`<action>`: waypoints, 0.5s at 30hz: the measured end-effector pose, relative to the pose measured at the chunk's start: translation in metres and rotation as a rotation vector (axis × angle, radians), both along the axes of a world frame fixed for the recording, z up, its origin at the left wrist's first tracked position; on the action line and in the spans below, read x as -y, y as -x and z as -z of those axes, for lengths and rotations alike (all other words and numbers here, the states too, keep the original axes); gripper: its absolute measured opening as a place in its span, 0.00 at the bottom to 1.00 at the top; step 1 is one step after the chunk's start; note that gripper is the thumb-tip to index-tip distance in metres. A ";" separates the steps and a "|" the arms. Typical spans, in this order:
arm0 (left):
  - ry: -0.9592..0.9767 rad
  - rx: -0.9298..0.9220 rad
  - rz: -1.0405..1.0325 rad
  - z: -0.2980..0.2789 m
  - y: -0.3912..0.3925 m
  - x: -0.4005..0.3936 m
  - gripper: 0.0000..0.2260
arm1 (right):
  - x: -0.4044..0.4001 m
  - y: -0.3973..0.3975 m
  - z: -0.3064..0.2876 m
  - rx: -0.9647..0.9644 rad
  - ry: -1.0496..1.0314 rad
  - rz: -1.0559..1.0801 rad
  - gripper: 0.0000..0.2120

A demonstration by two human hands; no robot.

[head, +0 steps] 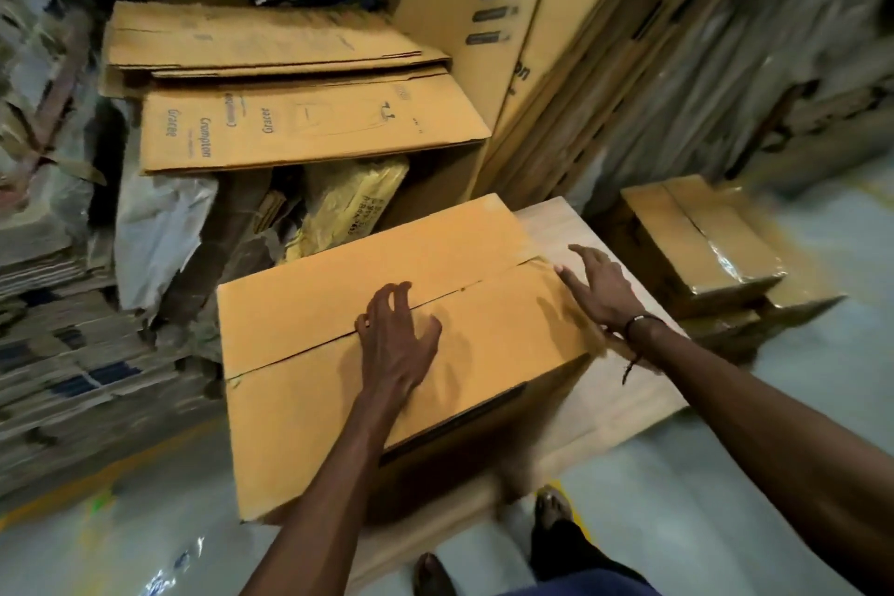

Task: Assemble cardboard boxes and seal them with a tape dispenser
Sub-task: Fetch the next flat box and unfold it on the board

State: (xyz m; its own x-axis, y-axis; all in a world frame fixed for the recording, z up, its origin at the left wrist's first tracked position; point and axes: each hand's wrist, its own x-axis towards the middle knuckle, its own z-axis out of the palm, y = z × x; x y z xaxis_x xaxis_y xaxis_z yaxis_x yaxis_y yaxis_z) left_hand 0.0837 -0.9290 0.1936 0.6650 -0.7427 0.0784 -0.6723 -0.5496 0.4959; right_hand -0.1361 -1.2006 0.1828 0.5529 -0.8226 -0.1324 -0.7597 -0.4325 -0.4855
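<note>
Pale grey concrete floor point(725, 498) spreads below the hands; blurred stacks of bundled paper point(63, 353) rise to their left, leaning wooden slats point(629, 87) beyond them, dimly lit.

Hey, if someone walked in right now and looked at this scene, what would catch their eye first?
First, the big cardboard box in the middle, flaps closed along an untaped seam, with the left hand resting on that seam and the right hand at its right edge. Next, the flattened cartons stacked behind it. To the right, sealed boxes with glossy tape sit on the floor.
</note>
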 end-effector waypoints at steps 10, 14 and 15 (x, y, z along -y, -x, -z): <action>0.107 -0.086 0.259 -0.021 0.108 0.174 0.22 | 0.098 0.120 0.062 -0.082 -0.183 0.127 0.27; 0.081 -0.169 0.327 -0.011 0.140 0.234 0.19 | 0.120 0.133 0.096 -0.208 -0.334 0.043 0.31; 0.065 -0.186 0.328 -0.005 0.146 0.249 0.18 | 0.126 0.134 0.108 -0.226 -0.370 0.020 0.32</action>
